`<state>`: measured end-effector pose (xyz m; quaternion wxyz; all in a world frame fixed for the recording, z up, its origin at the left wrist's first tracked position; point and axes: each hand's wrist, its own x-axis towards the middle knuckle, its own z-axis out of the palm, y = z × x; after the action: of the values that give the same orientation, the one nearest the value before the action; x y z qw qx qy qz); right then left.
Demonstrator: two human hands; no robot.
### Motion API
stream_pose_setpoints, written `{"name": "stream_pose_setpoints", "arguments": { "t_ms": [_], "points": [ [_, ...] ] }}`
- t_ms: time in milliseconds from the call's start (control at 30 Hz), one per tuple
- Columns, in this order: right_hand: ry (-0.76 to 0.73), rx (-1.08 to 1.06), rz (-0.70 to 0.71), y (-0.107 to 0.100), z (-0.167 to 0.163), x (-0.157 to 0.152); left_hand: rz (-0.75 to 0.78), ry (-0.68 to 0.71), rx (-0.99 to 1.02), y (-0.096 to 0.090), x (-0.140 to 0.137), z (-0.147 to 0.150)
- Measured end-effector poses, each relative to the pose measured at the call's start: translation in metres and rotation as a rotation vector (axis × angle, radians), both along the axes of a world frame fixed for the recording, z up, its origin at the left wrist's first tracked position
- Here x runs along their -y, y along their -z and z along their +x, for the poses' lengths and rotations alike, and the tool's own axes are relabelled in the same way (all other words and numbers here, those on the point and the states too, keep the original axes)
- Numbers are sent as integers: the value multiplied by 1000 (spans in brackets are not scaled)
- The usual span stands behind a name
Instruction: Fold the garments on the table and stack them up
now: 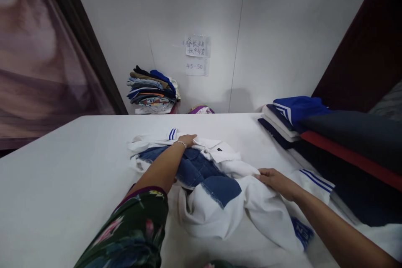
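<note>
A white jacket (213, 213) with blue denim panels and striped cuffs lies rumpled on the table in front of me. My left hand (187, 140), a bracelet at its wrist, grips the fabric at the far side near the collar. My right hand (276, 181) pinches the white cloth on the right, thumb and fingers together at its edge. One striped cuff (173, 134) lies beyond my left hand, and another cuff (317, 180) is just behind my right forearm. Dark blue lettering shows on part of the garment at lower right.
Folded clothes (314, 121) are piled along the right side of the white table (63, 176). Another clothes stack (153, 92) stands beyond the far edge, beside a purple item (202, 109). Paper notes (197, 55) hang on the wall. A pink curtain (40, 58) hangs at left.
</note>
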<state>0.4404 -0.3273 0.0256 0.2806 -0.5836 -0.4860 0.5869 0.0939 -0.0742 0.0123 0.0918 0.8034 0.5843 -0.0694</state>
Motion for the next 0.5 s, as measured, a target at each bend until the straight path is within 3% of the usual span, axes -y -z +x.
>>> {"name": "stream_pose_setpoints", "arguments": {
  "t_ms": [133, 300, 400, 500],
  "points": [
    [0, 153, 30, 17, -1, -5, 3, -15, -10, 0, -2, 4],
    [-29, 346, 96, 29, -2, -11, 114, -111, 5, -5, 1, 3],
    [-45, 374, 111, 26, 7, -19, 199, -201, 44, -21, 6, 1],
    [-23, 373, 144, 10, 19, -35, 300, -295, 125, -47, 11, -2]
  ]
}}
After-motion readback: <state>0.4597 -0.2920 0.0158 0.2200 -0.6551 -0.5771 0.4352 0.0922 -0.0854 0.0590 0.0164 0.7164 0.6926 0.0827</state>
